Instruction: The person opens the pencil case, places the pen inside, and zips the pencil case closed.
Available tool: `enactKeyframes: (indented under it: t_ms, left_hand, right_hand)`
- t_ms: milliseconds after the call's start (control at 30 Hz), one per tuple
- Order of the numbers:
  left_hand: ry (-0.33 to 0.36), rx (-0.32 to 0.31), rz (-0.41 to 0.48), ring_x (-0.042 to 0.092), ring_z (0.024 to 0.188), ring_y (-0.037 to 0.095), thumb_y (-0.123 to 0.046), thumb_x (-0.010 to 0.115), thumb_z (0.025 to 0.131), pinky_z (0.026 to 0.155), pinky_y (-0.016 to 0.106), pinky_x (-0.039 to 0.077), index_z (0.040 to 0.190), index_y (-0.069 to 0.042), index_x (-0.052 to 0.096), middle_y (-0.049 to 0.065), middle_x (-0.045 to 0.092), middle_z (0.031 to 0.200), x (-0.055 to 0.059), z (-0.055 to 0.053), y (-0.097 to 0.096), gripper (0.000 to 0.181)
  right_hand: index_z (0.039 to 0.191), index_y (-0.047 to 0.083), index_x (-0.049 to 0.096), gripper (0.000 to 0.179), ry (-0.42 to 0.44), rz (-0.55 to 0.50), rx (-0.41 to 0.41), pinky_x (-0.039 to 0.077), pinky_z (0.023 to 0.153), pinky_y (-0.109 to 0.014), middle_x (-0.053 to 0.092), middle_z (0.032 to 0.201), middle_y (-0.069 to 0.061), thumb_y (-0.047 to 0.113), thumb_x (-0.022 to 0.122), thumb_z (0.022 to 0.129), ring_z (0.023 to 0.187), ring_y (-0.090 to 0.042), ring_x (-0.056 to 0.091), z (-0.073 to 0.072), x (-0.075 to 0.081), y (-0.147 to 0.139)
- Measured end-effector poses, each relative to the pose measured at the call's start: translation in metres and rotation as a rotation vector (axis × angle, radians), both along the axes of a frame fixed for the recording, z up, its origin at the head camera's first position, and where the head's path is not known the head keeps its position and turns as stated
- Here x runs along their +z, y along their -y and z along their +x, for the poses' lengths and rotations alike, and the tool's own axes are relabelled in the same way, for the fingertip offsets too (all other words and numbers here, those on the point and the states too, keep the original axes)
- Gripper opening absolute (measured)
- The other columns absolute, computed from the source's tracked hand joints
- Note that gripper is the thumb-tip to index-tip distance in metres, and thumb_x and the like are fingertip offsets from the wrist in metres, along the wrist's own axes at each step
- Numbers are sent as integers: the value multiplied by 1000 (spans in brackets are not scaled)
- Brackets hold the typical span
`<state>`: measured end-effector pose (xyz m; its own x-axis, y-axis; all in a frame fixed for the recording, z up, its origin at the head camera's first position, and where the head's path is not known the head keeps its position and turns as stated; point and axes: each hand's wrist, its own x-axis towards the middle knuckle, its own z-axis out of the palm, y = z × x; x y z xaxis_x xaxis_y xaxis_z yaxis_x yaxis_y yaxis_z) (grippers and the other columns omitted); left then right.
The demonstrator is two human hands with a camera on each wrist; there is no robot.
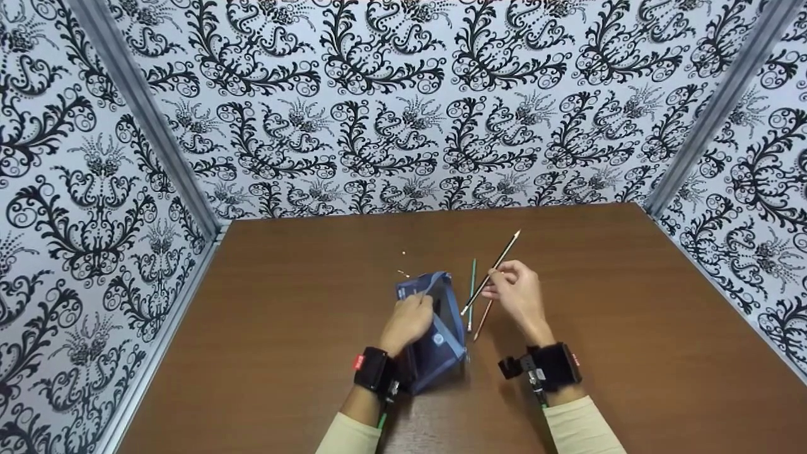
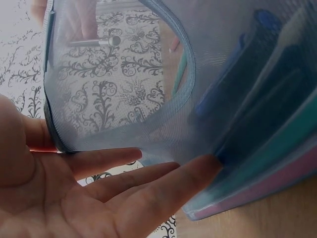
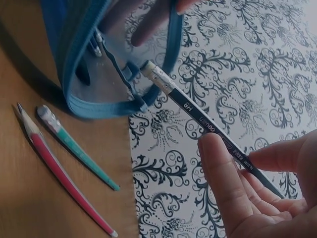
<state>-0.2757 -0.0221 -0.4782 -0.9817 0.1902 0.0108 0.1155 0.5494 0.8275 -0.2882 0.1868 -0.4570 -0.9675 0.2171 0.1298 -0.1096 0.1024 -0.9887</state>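
Note:
My left hand (image 1: 408,320) grips a blue mesh zip pencil case (image 1: 438,362) by its edge, its mouth gaping toward the right. Through the mesh, dark, green and pink shapes show inside in the left wrist view. Between thumb and fingers my right hand (image 1: 518,295) pinches a black HB pencil (image 3: 195,114). The pencil's eraser end points at the case's open mouth, and its sharpened tip points up and away. Just right of the case, a green pencil (image 3: 81,153) and a red pencil (image 3: 59,171) lie on the table, partly below the right hand in the head view.
The brown wooden table (image 1: 284,315) is enclosed by patterned black-and-white walls (image 1: 391,113) with grey metal posts at the corners. Small light bits (image 1: 403,273) lie on the table just beyond the case.

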Motion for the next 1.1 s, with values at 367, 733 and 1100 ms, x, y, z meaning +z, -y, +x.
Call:
enactKeyframes:
  t_ms: [367, 733, 1100]
  left_hand:
    - [-15, 1, -19, 61, 99, 27, -23, 33, 102, 91, 45, 49, 129, 3, 62, 17, 67, 111, 0, 1, -1, 47]
    - [-19, 5, -10, 59, 92, 25, -22, 34, 101, 84, 42, 50, 135, 2, 58, 16, 67, 110, -1, 0, -1, 48]
    - [-16, 6, -20, 59, 93, 26, -23, 33, 101, 85, 43, 50, 134, 2, 59, 16, 67, 111, -1, -1, -1, 49]
  right_hand:
    - [99, -9, 53, 8, 7, 10, 9, 60, 65, -34, 71, 83, -25, -4, 55, 94, 62, -16, 69, 0, -5, 9]
    - [99, -11, 53, 9, 23, -16, 54, 59, 61, -29, 70, 79, -20, -6, 55, 93, 61, -18, 68, 0, -13, 22]
    - [97, -11, 56, 8, 63, -2, 89, 60, 62, -35, 70, 75, -20, -6, 57, 92, 61, -26, 70, 1, -23, 33]
